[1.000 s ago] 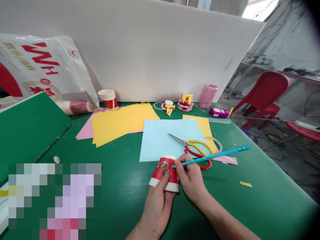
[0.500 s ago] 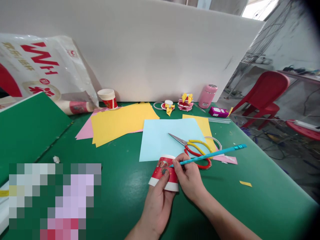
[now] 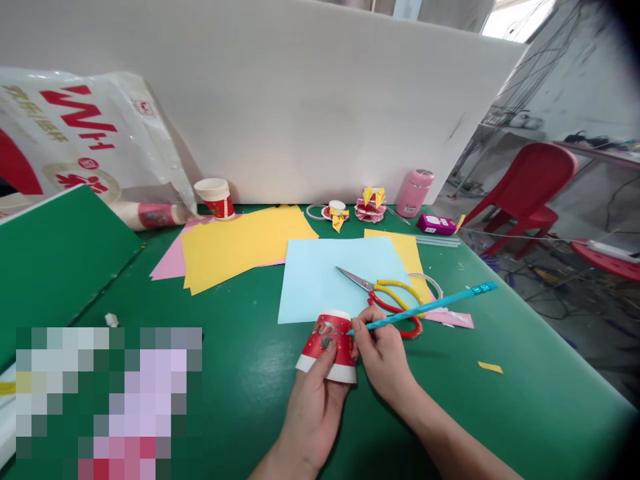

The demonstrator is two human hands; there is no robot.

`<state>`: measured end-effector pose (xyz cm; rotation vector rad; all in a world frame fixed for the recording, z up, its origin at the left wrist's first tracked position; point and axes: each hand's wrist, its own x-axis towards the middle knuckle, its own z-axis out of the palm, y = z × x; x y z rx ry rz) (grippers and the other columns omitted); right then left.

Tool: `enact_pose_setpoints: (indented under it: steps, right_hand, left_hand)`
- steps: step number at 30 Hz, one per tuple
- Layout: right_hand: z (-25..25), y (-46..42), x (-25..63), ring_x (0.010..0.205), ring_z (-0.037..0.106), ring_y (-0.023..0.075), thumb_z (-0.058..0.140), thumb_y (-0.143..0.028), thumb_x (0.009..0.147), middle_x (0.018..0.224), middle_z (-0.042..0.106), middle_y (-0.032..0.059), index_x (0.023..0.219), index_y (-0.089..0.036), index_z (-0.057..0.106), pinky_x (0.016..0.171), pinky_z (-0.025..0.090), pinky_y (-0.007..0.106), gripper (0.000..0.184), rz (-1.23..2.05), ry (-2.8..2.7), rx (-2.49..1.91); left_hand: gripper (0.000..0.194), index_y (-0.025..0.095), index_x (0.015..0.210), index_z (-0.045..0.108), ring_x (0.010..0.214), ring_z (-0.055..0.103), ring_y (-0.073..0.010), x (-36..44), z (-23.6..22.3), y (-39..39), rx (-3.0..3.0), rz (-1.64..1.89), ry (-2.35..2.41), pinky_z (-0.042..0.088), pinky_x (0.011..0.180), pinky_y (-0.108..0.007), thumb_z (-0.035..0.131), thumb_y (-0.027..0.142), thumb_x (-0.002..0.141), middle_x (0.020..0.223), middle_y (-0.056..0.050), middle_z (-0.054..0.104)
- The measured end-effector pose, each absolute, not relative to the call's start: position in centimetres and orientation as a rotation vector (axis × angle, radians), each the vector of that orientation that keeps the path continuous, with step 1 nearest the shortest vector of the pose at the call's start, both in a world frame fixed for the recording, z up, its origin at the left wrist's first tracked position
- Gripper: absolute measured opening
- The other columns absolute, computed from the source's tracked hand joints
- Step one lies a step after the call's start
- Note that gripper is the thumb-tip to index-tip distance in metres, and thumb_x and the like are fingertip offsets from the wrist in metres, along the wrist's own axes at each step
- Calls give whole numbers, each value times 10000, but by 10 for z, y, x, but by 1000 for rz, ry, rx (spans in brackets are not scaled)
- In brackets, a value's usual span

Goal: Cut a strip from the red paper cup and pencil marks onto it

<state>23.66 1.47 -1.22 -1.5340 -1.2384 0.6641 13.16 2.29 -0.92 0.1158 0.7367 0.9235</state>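
My left hand (image 3: 317, 407) grips a red paper cup (image 3: 336, 340) with white bands and a printed picture, its thumb across the front. The cup is held upside down, wide rim toward me. In my right hand (image 3: 383, 350) is a blue pencil (image 3: 430, 309), its tip at the right side of the cup and its eraser end pointing up to the right. Just behind the hands lie scissors (image 3: 383, 293) with one yellow and one red handle, partly on a light blue sheet of paper (image 3: 325, 273).
Yellow sheets (image 3: 240, 243) lie over pink paper at the back left. Another paper cup (image 3: 216, 198) stands by a white plastic bag (image 3: 100, 133). Small paper crafts (image 3: 371, 205), a pink bottle (image 3: 415, 193) and a purple pack (image 3: 436, 224) line the white board (image 3: 300, 100).
My right hand and the pencil have shifted slightly right, with the tip moving from the cup's printed front toward its right edge. My left hand and the cup stay nearly still.
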Motion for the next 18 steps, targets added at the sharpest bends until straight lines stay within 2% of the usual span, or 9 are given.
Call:
enact_pose_setpoints:
  steps: [8,14,18]
  right_hand:
    - [-14,16,237,443,441,109,428,-281,859,495,461,-48,698,-204,413,438,347,221,178,741,-1142,-1442]
    - [-17,19,241,474,427,85,455,-317,866,554,417,-60,756,-199,455,456,353,206,162,782,-874,-1211]
    - [-17,18,240,474,404,84,449,-318,870,555,415,-60,788,-198,468,452,356,203,146,837,-925,-1171]
  left_hand:
    - [172,137,896,647,833,642,-170,132,-7,23,115,923,743,508,765,-275,585,114,737,906,-91,698]
    - [276,125,1022,598,891,622,-203,131,-5,27,135,918,752,488,807,-335,581,149,749,973,-124,674]
    - [265,127,1028,598,903,614,-181,131,-6,27,132,921,704,473,831,-319,560,150,766,998,-121,667]
